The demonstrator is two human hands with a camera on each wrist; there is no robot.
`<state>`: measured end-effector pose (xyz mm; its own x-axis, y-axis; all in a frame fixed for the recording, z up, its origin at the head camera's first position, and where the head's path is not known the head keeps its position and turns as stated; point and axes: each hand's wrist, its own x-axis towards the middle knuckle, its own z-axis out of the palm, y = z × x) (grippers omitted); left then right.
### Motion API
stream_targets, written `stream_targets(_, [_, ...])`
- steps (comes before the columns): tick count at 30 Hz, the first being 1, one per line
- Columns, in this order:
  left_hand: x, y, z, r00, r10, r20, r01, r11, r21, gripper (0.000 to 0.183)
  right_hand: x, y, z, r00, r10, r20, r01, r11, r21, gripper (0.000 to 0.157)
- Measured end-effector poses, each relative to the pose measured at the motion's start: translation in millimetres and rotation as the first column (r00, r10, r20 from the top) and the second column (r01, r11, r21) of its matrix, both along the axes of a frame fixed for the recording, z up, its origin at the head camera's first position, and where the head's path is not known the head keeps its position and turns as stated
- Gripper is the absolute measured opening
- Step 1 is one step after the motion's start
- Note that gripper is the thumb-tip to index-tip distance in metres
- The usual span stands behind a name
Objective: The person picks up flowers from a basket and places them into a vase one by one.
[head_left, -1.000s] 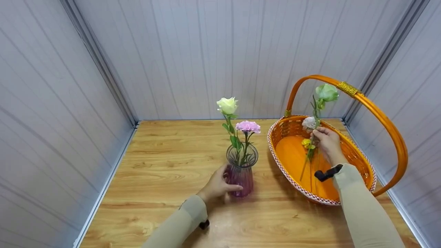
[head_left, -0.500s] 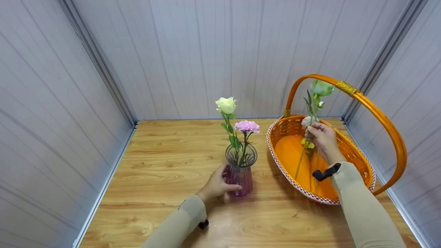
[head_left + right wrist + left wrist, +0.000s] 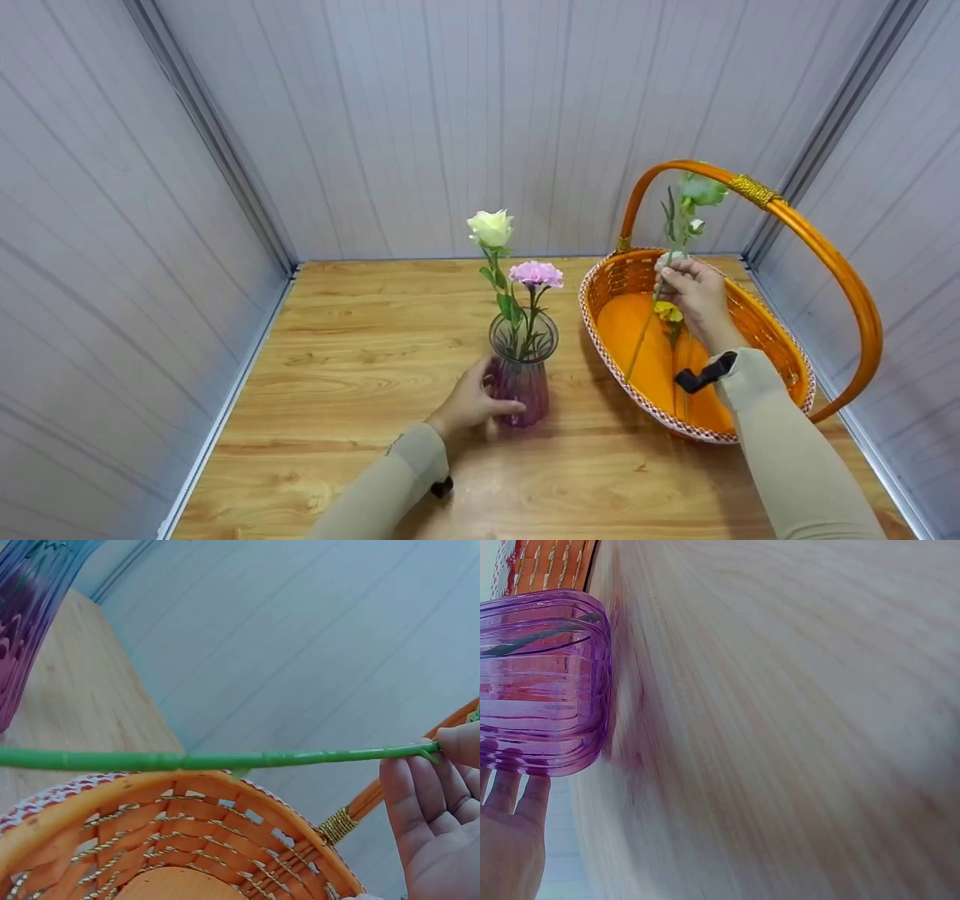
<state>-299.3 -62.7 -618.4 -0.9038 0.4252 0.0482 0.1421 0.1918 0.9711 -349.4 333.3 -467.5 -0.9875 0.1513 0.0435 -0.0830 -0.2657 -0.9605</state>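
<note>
My left hand (image 3: 474,399) holds the side of a ribbed glass vase (image 3: 523,394), its thumb across the front. In the left wrist view, fingertips (image 3: 534,791) touch the purple glass (image 3: 547,697). A white rose (image 3: 491,228) and a pink carnation (image 3: 535,274) stand in the vase. Over the basket, my right hand (image 3: 699,301) pinches the green stem (image 3: 247,760) of a pale green flower (image 3: 703,190). Its bloom is partly behind the basket handle, and the stem slants down left. Below that hand lie a yellow flower (image 3: 667,312) and a white flower (image 3: 667,259), partly hidden by the fingers.
An orange woven basket (image 3: 625,322) with a red-and-white trimmed rim stands right of the vase. Its tall arched handle (image 3: 832,255) rises around the right hand. Panel walls (image 3: 390,135) enclose the wooden table (image 3: 337,375) at the back and both sides.
My right hand has shifted slightly left and up with the green flower. The stem's lower end has swung left to the basket's near rim. My left hand stays on the vase.
</note>
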Motion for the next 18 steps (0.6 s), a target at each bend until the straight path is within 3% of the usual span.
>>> stream_targets(18, [-0.8, 0.1, -0.8, 1.000, -0.006, 0.005, 0.006, 1.000, 0.024, 0.096, 10.2, -36.9, -9.5, 0.995, 0.096, -0.040, -0.094, 0.994, 0.051, 0.015])
